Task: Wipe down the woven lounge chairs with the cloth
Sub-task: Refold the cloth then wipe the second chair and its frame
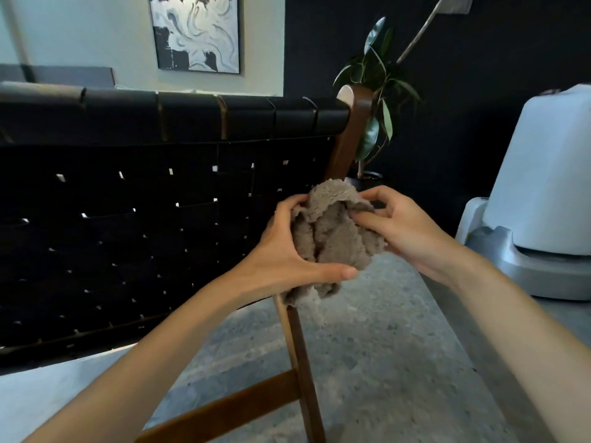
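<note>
I had the cloth (332,231) bunched up just right of centre frame, held in the air between both hands and not touching the chair. My left hand (287,251) cupped it from the side, fingers curled over the top edge and thumb stretched under the bundle. My right hand (406,228) pinched a fold at its upper right. It looked to me like I was gathering a pad before wiping, since a loose rag would catch in the gaps.

The woven lounge chair (128,235) filled the left half of the frame, its black straps crossing close behind the cloth, so the nearest wipe was a short reach away. Its wooden frame (300,346) ran down from under my left hand to bottom centre, with grey floor (399,346) beyond.

A potted plant (377,100) stood upper centre behind the chair's corner post. A white appliance (543,187) crowded the right edge, which might cramp my right elbow. A painting (196,30) hung at the top.
</note>
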{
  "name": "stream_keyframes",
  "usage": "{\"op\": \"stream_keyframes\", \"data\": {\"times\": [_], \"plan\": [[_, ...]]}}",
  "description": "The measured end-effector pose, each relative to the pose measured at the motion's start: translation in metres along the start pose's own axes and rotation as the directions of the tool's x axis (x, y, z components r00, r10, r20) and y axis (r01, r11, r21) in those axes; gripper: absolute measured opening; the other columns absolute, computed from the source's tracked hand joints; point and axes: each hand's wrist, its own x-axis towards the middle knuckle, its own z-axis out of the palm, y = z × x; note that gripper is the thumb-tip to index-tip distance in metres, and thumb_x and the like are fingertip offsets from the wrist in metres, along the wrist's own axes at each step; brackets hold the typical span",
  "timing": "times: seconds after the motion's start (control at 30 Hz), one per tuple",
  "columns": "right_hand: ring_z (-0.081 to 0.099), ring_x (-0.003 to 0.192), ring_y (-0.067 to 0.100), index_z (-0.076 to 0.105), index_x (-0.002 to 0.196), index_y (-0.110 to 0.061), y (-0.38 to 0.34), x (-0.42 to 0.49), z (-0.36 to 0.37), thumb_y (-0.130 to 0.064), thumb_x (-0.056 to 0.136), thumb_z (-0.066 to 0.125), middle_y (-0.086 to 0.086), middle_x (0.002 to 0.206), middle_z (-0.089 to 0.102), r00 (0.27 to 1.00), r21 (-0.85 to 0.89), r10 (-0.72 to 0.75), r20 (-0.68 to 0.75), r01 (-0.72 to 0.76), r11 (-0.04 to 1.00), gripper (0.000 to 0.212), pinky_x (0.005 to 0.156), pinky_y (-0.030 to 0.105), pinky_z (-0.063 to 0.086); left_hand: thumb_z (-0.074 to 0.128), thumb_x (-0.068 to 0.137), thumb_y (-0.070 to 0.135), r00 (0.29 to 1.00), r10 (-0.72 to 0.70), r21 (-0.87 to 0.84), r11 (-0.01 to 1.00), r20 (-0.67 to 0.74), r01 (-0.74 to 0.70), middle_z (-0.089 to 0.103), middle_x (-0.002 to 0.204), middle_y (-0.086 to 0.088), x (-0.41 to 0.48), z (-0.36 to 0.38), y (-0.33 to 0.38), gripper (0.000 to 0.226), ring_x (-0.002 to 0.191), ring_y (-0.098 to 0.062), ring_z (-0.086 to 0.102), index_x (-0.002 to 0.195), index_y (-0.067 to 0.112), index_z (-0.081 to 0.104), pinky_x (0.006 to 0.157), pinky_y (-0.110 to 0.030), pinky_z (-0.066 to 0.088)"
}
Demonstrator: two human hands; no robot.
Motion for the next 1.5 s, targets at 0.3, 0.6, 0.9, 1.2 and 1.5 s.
{"op": "stream_keyframes", "data": {"times": [0.3,0.6,0.9,1.2,1.5], "plan": [[0.069,0.073,0.011,0.06,0.105,-0.026,0.0,-0.008,-0.007,-0.024,0.09,0.065,-0.002,0.073,0.072,0.988,-0.242,-0.144,-0.057,0.127,0.962,0.015,0.073,0.033,0.056,0.069,0.086,0.018,0.983,0.155,0.186,0.973,-0.095,-0.136,0.06,0.106,0.026,-0.015,-0.01,-0.008,0.048,0.099,0.015,0.057,0.129,0.032,0.052,0.081,-0.007,0.047],[0.045,0.11,0.017,0.068,0.112,-0.026,0.0,0.03,-0.009,-0.024,0.093,0.059,-0.002,0.11,0.054,0.846,-0.492,-0.394,-0.358,0.188,0.85,0.021,0.08,0.023,0.033,0.06,0.092,0.034,0.854,0.082,0.15,0.989,-0.514,-0.005,0.06,0.097,0.017,0.009,-0.039,0.008,0.022,0.098,-0.004,0.06,0.113,0.028,0.058,0.078,-0.012,0.048],[0.055,0.064,0.001,0.055,0.098,-0.012,-0.022,0.067,0.029,-0.015,0.087,0.067,-0.004,0.074,0.058,0.44,-0.118,-0.36,-0.823,0.488,0.865,0.016,0.064,0.015,0.048,0.05,0.092,0.054,0.753,0.186,0.398,0.911,-0.631,0.108,0.053,0.096,0.008,0.025,-0.012,0.031,0.033,0.078,-0.003,0.046,0.094,0.027,0.068,0.061,-0.02,0.035],[0.025,0.143,0.015,0.012,0.151,-0.005,0.003,0.082,0.076,-0.02,0.095,0.048,0.009,0.154,0.024,0.564,-0.191,-0.572,-0.595,0.592,0.783,0.068,0.118,0.039,0.026,0.056,0.088,0.056,0.722,0.282,0.459,0.887,-0.632,0.055,0.071,0.078,0.011,0.033,-0.03,0.026,0.033,0.071,-0.008,0.065,0.094,0.029,0.074,0.063,-0.031,0.053],[0.047,0.117,0.016,0.019,0.151,-0.004,0.013,0.106,0.088,-0.024,0.093,0.06,0.011,0.136,0.04,0.331,-0.396,-0.592,-0.734,0.499,0.771,0.073,0.094,0.034,0.049,0.056,0.093,0.015,0.633,0.743,0.877,0.432,-0.214,-0.211,0.041,0.147,-0.003,0.018,-0.043,-0.01,0.05,0.129,-0.02,0.04,0.142,0.018,0.045,0.105,-0.035,0.036]]}}
